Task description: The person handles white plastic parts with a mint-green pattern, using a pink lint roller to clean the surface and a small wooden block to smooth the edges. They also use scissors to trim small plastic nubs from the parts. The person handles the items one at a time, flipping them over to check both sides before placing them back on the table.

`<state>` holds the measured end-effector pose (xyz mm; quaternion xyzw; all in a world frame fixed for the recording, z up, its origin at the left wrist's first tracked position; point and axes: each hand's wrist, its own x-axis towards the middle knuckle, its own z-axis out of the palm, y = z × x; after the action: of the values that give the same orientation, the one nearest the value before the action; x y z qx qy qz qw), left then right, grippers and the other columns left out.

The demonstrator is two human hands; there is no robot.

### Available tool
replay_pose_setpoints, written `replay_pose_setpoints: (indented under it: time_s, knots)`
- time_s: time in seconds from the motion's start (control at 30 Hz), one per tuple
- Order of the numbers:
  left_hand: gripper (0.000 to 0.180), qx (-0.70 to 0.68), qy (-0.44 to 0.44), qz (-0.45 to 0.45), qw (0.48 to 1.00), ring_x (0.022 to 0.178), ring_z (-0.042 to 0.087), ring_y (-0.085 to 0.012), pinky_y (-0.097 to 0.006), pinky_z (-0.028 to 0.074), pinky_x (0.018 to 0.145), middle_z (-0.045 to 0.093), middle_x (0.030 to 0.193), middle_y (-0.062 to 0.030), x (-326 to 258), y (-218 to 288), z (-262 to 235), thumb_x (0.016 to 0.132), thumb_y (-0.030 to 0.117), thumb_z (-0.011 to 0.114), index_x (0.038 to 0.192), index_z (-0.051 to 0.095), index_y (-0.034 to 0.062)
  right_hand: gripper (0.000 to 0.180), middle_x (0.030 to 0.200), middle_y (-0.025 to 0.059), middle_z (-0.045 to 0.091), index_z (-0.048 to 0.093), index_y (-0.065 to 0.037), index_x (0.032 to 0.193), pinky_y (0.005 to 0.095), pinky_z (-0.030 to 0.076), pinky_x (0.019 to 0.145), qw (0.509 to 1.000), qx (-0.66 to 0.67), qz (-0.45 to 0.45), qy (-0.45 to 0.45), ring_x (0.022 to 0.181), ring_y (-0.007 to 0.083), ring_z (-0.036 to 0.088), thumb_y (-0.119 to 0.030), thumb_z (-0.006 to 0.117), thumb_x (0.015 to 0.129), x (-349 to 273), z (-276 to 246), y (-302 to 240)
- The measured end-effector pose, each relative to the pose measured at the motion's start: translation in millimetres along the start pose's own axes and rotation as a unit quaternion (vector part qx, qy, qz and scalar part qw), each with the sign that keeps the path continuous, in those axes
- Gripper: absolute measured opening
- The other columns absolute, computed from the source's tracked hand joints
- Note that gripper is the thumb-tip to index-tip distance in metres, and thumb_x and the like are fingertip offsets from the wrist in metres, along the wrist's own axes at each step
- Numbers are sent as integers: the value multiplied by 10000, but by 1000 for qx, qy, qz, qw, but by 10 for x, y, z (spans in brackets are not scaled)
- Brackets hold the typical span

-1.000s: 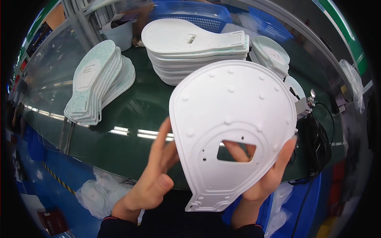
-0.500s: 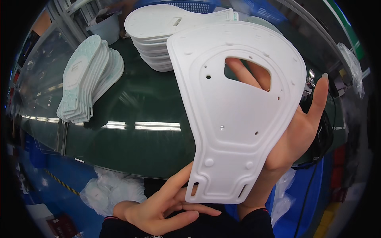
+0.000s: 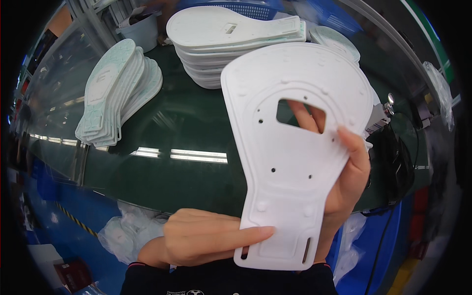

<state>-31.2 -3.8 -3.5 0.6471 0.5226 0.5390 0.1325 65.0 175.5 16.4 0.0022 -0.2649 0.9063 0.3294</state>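
Observation:
A white, paddle-shaped plastic panel (image 3: pixel 295 152) is held up, its wide end away from me and its slotted narrow end near my body. My right hand (image 3: pixel 348 177) grips its right edge, thumb on the front face and fingers behind; some fingertips show through the cutout. At the narrow end, my left hand (image 3: pixel 206 238) lays its index finger across the front surface. The other left fingers are curled, partly hidden at the panel's left edge.
On the dark green table (image 3: pixel 162 182) stands a tall stack of similar white panels (image 3: pixel 206 34), with a smaller pale green-white stack (image 3: pixel 110 91) to its left. Blue baskets (image 3: pixel 236 11) and a grey bucket (image 3: pixel 140 32) stand behind. Clear plastic bags (image 3: pixel 128 233) lie below the table's near edge.
The panel has come lower and slightly nearer. My right thumb has closed from sticking outward onto the panel's front, and my left index finger has moved onto the narrow end.

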Motion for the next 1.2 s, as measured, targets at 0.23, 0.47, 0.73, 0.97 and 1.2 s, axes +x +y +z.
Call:
replay_pose_setpoints:
  time_s: [0.23,0.47,0.73,0.97,1.2]
  knots:
    - [176,190,204,-18,960,1058,419,-280,-388,340,864,437,1098,-157,197,-146,-168,606,293,727,675,686,137,577,1113,199,517,391,18,1217,462,383,942,988,15,88,130,1027,334,521,-8,405,641,-427,-490,238]
    - [166,-49,97,-5,994,940,570,-316,-482,377,911,575,970,-238,262,-262,-162,764,201,618,800,603,40,609,1103,151,512,309,-9,1303,445,356,947,995,11,82,52,1043,324,507,12,496,724,-717,-556,326]
    - [93,32,109,46,992,759,624,-237,-476,462,824,610,874,-140,131,-137,-145,746,114,613,830,605,74,500,860,50,509,352,9,1236,459,357,969,945,-229,-118,201,945,167,499,-169,558,817,-684,-703,40]
    - [250,14,76,44,996,853,621,-242,-481,431,868,608,978,-114,61,-120,-163,668,42,644,912,637,94,448,1190,210,472,396,46,1194,462,312,984,843,-424,-267,198,1148,324,436,-151,553,823,-583,-540,85]
    - [101,49,106,41,992,788,617,-220,-474,458,825,609,886,-123,57,-155,-124,706,148,653,793,632,101,267,823,167,635,582,24,992,494,346,934,836,-494,-215,-101,889,303,605,-84,613,750,-539,-507,62]
